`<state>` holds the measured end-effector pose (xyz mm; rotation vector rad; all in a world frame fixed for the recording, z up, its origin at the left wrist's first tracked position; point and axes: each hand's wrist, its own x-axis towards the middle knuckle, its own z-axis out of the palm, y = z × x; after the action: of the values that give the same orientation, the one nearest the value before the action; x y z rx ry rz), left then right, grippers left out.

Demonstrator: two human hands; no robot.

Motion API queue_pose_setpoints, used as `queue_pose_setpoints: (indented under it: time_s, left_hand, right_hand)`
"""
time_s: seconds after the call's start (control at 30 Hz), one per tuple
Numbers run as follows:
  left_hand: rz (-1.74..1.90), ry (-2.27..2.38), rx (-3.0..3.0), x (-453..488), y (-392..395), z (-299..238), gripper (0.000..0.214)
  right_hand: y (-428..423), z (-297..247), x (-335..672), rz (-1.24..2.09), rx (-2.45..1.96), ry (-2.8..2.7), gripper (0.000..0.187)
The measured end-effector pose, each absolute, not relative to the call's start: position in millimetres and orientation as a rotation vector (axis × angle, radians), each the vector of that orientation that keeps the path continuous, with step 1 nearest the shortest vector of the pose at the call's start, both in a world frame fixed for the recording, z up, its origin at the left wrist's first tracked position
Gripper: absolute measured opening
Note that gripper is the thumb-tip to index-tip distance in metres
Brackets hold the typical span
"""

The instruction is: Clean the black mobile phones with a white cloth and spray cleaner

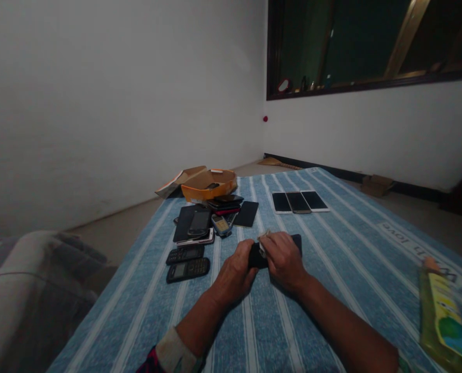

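My left hand (234, 270) grips the left end of a dark smartphone (296, 242), which lies sideways just above the striped cloth. My right hand (284, 259) is closed around a small pale wad (262, 248), perhaps tissue or rag, pressed against the phone's upper face. Much of the phone is hidden under my fingers. Left of my hands lie two black keypad phones (187, 269), side by side. Beyond them are a black slider-like phone (199, 222) on a darker slab and a blue-grey keypad phone (222, 224). Another dark smartphone (247, 213) rests flat nearby.
An opened orange box (199, 195) stands at the back left, beside stacked phones (226, 202). Three smartphones (298, 202) form a row farther right. A bottle of yellow-green liquid (444, 316) lies at the right. Blue striped cloth (332, 269) covers the surface. Grey fabric (32, 305) bulges at left.
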<state>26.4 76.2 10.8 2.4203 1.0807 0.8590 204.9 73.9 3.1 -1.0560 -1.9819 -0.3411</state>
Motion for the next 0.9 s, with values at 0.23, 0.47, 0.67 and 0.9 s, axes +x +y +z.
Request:
queue_pose_setpoints:
  time_s: [0.23,0.47,0.67,0.9]
  left_hand:
    - [0.88,1.029,2.462,28.4,76.6,11.8,0.063]
    - [0.867,1.072,2.49,26.8,79.5,7.7,0.062]
    - [0.856,1.117,2.505,25.6,80.9,6.1,0.061]
    - [0.827,1.149,2.497,25.0,82.3,2.6,0.068]
  right_hand:
    - [71.8,6.0,195.0,-0.297,-1.04,-2.042,0.031]
    - [73.7,10.2,204.2,-0.321,-1.134,-2.006,0.025]
    - [81.9,6.1,223.0,-0.422,-1.274,-1.912,0.019]
    - [87.0,2.8,232.3,-0.461,-1.371,-1.841,0.017]
